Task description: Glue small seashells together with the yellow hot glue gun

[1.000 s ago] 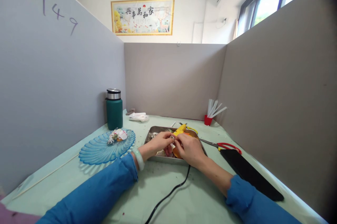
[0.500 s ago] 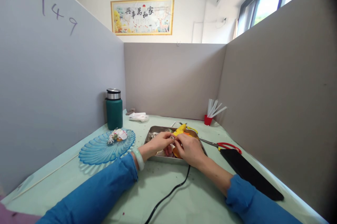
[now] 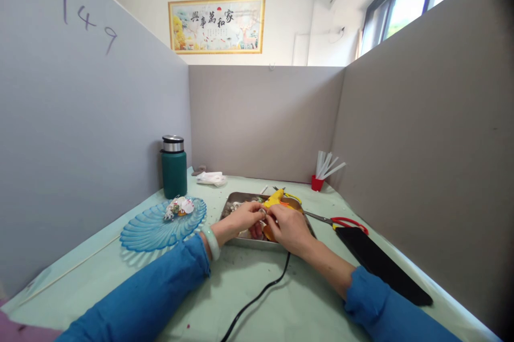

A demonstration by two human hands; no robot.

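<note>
The left hand [image 3: 244, 217] and right hand [image 3: 292, 227] pinch a tiny thing [image 3: 263, 213] between them, above the tray [image 3: 257, 244]. Being so small, it could slip; the right hand could bump the yellow tool [image 3: 275, 197] just beyond.

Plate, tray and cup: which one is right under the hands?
The metal tray: left hand and right hand are over it. The blue plate is left of it, the red cup beyond.

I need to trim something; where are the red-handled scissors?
In the head view, right side, the red-handled scissors lie by the black slab, blades toward the metal tray.
</note>
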